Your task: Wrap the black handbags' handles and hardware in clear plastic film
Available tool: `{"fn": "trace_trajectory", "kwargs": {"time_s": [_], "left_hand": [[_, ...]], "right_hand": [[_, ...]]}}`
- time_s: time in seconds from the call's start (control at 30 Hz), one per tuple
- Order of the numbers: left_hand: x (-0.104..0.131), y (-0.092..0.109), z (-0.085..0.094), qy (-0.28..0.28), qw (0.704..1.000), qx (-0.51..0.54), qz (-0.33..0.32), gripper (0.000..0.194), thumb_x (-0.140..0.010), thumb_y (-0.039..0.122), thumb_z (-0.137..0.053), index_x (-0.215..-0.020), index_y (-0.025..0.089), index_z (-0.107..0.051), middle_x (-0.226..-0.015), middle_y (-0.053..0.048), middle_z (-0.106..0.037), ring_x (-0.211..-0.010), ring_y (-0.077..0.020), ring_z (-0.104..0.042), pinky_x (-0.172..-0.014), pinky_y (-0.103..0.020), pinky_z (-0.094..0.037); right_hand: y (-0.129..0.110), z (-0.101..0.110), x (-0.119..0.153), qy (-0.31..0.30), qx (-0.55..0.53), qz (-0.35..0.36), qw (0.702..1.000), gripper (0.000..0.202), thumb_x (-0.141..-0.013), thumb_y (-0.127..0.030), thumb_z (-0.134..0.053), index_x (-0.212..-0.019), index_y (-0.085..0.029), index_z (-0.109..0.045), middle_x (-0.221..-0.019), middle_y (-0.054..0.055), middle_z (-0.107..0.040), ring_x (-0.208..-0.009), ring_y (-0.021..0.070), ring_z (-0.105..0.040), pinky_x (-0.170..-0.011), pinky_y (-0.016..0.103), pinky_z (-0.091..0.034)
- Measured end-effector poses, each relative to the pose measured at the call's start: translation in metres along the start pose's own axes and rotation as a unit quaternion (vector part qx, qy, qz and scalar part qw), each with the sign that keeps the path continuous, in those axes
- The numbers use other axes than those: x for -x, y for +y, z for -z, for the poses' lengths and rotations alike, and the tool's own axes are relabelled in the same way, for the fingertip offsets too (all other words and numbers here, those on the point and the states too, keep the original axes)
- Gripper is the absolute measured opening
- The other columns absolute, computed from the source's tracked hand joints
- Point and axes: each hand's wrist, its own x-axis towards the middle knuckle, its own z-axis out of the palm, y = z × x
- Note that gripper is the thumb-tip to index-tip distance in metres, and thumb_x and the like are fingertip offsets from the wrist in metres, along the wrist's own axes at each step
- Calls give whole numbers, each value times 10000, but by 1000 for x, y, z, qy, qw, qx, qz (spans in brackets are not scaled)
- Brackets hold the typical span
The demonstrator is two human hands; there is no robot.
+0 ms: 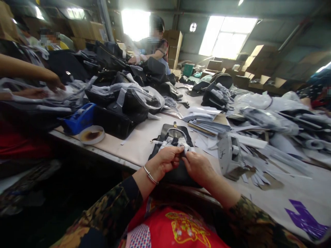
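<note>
A black bag [178, 174] lies at the table edge right in front of me, with its curved handle and a gold-coloured zip at the far end. White wrapping [183, 142] covers part of it near the handle. My left hand [169, 159], with a bangle at the wrist, is closed, thumb and fingers pinching at this wrapping. From the other side my right hand [198, 165] meets it, its fingers also closed on the wrapping. The fingertips of both hands nearly touch, and what lies exactly between them is partly hidden.
A blue tape dispenser [80, 119] and a roll of tape [91, 134] stand left. Black bags [124, 106] are heaped behind them. Right are papers [207, 120], a grey dispenser [230, 155] and purple pieces [306, 218]. A co-worker's arm [28, 70] reaches in; another person [157, 48] stands behind.
</note>
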Motion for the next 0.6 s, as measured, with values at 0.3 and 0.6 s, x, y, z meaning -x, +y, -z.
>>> {"fn": "trace_trajectory", "kwargs": {"time_s": [0.3,0.6], "left_hand": [[0,1,11,-1,994,-99,-41,359,-771,436,-775,-762,154,-553,-550,56,-485,-389,-21,-249,-388,-182,-164],[-14,52,-3,-13,993,-107,-45,308,-779,354,-795,-753,137,-578,-514,69,-425,-387,-17,-239,-391,-185,-138]], "right_hand": [[57,40,-55,-9,-4,123,992,380,-914,-251,-565,-1278,-250,-674,-1055,78,-706,-870,206,-641,-756,294,-422],[67,8,-146,-109,-22,119,987,56,-751,-193,-722,-697,-184,-738,-802,66,-720,-719,168,-602,-621,261,-341]]}}
